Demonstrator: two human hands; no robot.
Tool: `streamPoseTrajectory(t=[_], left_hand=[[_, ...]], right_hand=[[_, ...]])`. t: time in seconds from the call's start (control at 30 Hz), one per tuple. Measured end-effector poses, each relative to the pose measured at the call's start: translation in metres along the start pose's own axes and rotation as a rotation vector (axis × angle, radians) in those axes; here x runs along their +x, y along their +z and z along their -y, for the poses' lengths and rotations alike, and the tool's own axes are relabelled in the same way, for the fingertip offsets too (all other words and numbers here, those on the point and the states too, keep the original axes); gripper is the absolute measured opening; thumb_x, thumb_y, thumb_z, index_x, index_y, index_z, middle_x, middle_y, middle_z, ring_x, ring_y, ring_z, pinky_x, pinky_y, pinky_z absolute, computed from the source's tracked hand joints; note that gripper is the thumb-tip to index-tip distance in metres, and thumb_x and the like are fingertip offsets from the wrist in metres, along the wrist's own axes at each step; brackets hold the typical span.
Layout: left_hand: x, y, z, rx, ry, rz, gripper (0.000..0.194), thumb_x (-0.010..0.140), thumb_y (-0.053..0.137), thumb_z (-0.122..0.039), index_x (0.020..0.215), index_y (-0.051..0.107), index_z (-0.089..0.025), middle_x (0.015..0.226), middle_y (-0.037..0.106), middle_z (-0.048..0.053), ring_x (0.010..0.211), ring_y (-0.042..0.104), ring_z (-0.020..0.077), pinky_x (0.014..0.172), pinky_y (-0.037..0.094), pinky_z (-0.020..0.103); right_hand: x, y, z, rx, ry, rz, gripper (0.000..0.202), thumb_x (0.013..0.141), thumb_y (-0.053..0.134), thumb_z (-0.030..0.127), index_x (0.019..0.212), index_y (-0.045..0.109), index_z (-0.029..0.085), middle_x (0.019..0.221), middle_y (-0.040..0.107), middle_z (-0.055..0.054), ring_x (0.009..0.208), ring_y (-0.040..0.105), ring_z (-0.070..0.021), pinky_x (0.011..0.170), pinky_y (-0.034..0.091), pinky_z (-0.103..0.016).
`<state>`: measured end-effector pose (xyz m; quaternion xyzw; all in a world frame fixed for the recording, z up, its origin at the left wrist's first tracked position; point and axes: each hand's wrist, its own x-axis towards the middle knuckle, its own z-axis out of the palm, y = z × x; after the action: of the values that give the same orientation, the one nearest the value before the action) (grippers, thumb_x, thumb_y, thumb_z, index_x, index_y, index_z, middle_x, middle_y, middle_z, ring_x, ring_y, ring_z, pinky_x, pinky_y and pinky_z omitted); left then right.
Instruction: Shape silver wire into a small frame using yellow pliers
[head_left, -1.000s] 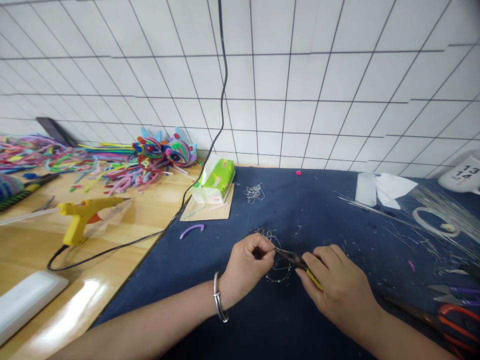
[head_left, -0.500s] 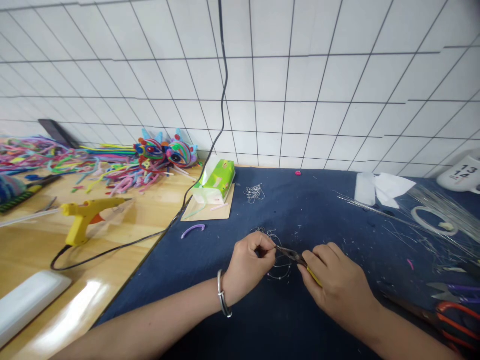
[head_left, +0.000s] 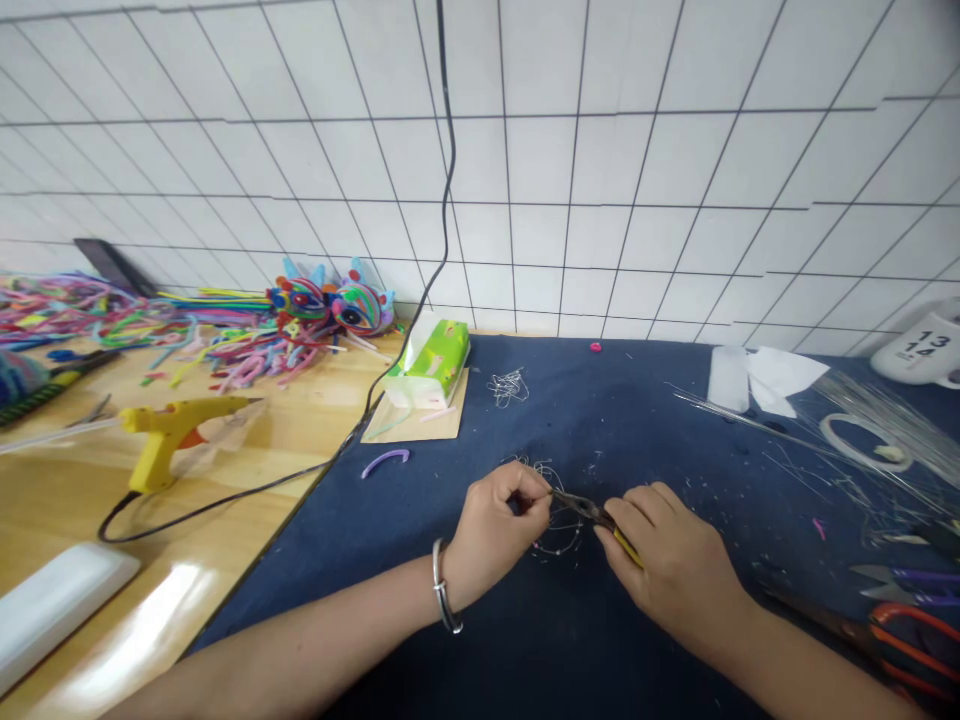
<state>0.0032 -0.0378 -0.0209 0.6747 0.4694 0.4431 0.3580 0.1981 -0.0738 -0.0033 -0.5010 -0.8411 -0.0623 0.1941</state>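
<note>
My right hand (head_left: 667, 560) is closed round the yellow handles of a pair of pliers (head_left: 585, 506). The tips of the pliers point left and meet the fingertips of my left hand (head_left: 501, 530). Those fingers are pinched together on what looks like thin wire; its end is hidden between them and the plier tips. Below and behind the fingers lies a loop of wire with small beads (head_left: 559, 550) on the dark blue cloth (head_left: 480, 660). More curled wire shows just above my left hand.
A tangle of short wires (head_left: 508, 387), a tissue pack (head_left: 435, 360) and a purple curved piece (head_left: 386, 461) lie left. A yellow glue gun (head_left: 169, 435) rests on the wooden table. At right are straight wires (head_left: 892, 410), orange-handled scissors (head_left: 911, 640) and a white mug (head_left: 922, 345).
Almost nothing differs. The pliers' tips stay at my left fingertips, and both hands hold nearly the same place.
</note>
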Motion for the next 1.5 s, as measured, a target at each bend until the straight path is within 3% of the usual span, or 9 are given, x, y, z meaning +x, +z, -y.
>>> streamPoseTrajectory(t=[0.73,0.9,1.2,1.37,1.5], left_hand=[[-0.001,-0.002,-0.001,0.074,-0.012,0.018,0.011,0.068,0.054,-0.007,0.061,0.053,-0.015,0.067,0.06,0.001,0.061,0.055,0.0112,0.059,0.044,0.022],[0.001,-0.001,-0.003,0.003,-0.003,0.02,0.011,0.069,0.054,-0.007,0.062,0.051,-0.015,0.068,0.06,0.001,0.063,0.055,0.011,0.06,0.044,0.022],[0.008,-0.008,0.0,-0.413,-0.176,0.18,0.008,0.073,0.059,-0.013,0.07,0.051,-0.013,0.071,0.058,0.001,0.058,0.05,0.0073,0.052,0.041,0.018],[0.009,-0.011,-0.004,-0.541,-0.261,0.257,0.009,0.074,0.06,-0.016,0.078,0.053,-0.014,0.064,0.052,-0.003,0.049,0.043,0.0039,0.046,0.038,0.016],[0.01,-0.016,-0.006,-0.551,-0.306,0.359,0.009,0.074,0.06,-0.018,0.081,0.059,-0.013,0.07,0.057,0.0,0.05,0.047,0.0046,0.049,0.04,0.017]], right_hand=[[0.001,-0.004,0.0,-0.039,-0.05,0.0,0.014,0.082,0.047,0.024,0.084,0.059,0.017,0.073,0.051,-0.005,0.071,0.044,-0.0168,0.066,0.037,-0.03],[0.002,-0.004,-0.003,0.031,-0.048,-0.027,0.014,0.082,0.047,0.023,0.082,0.059,0.017,0.072,0.052,-0.004,0.07,0.046,-0.0151,0.064,0.038,-0.028],[0.004,0.007,-0.014,0.267,-0.031,-0.012,0.014,0.084,0.045,0.022,0.09,0.057,0.017,0.078,0.056,-0.004,0.074,0.049,-0.0153,0.067,0.041,-0.029],[0.003,0.009,-0.018,0.251,-0.069,-0.028,0.013,0.083,0.047,0.021,0.091,0.057,0.016,0.08,0.055,-0.005,0.075,0.048,-0.0155,0.069,0.041,-0.031],[0.003,0.01,-0.019,0.215,-0.103,-0.048,0.013,0.082,0.049,0.02,0.09,0.057,0.016,0.08,0.054,-0.005,0.074,0.047,-0.0158,0.07,0.04,-0.032]])
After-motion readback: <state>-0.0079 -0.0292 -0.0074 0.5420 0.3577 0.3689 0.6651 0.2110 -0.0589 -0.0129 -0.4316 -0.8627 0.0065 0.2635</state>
